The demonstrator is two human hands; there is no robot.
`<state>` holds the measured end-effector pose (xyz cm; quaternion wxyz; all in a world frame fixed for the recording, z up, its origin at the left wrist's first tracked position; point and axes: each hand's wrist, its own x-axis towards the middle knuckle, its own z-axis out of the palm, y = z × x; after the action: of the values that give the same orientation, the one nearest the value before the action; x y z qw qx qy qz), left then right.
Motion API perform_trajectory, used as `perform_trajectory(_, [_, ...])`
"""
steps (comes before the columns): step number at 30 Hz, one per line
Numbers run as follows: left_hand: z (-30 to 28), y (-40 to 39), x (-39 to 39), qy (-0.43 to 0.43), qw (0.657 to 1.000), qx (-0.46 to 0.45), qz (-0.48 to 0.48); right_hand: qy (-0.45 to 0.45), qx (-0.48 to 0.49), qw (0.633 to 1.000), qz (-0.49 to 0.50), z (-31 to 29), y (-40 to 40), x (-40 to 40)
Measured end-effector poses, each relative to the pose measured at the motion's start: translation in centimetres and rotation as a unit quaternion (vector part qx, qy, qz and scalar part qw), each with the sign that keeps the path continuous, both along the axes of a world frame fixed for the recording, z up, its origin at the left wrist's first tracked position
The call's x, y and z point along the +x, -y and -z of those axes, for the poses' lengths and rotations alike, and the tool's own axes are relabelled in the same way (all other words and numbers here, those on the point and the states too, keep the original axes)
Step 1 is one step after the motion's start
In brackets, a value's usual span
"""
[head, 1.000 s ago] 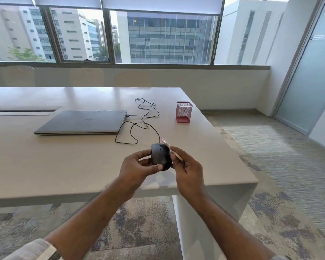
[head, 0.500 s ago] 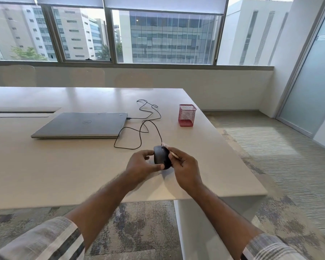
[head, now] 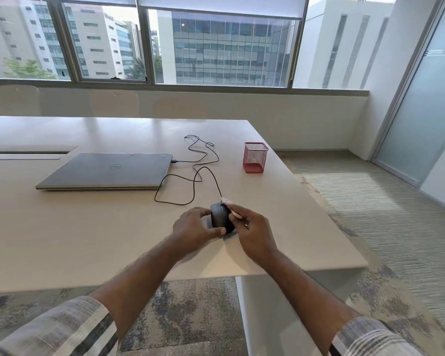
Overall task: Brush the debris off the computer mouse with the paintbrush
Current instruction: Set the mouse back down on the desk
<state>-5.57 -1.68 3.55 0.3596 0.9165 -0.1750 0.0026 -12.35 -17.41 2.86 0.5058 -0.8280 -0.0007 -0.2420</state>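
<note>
Two hands meet at the black mouse [head: 221, 217] near the right front edge of the table [head: 62, 227]. The left hand [head: 194, 231] pinches its sides. The right hand [head: 252, 227] grips the paintbrush [head: 229, 204], tip at the mouse's far end. Brushing looks under way; next, soft sweeps along the top. No crumbs show.
</note>
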Motion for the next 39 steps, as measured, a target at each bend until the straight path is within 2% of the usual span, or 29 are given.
perform_trajectory(5, [0.4, -1.4, 0.3, 0.097, 0.993, 0.065, 0.009, 0.034, -0.046, 0.998, 0.032, -0.6, 0.2, -0.2])
perform_trajectory(10, [0.9, -4.7, 1.9, 0.192, 0.974, 0.12, -0.014, 0.079, -0.043, 0.994, 0.067, -2.7, 1.0, 0.0])
perform_trajectory(14, [1.3, -7.2, 3.7, 0.17, 0.972, 0.159, -0.028, 0.104, -0.038, 0.988, 0.11, -4.1, 1.4, 0.1])
perform_trajectory(19, [1.1, -7.5, 5.6, 0.167, 0.973, 0.16, -0.022, 0.123, -0.053, 0.981, 0.143, -5.1, 2.5, 0.2])
perform_trajectory(27, [0.6, -4.2, 8.4, 0.148, 0.976, 0.162, -0.002, 0.161, -0.18, 0.96, 0.144, -6.8, 5.9, 3.5])
perform_trajectory(39, [2.6, -2.4, 12.1, 0.066, 0.964, 0.258, 0.027, 0.1, -0.256, 0.952, 0.136, -10.8, 14.4, 13.4])
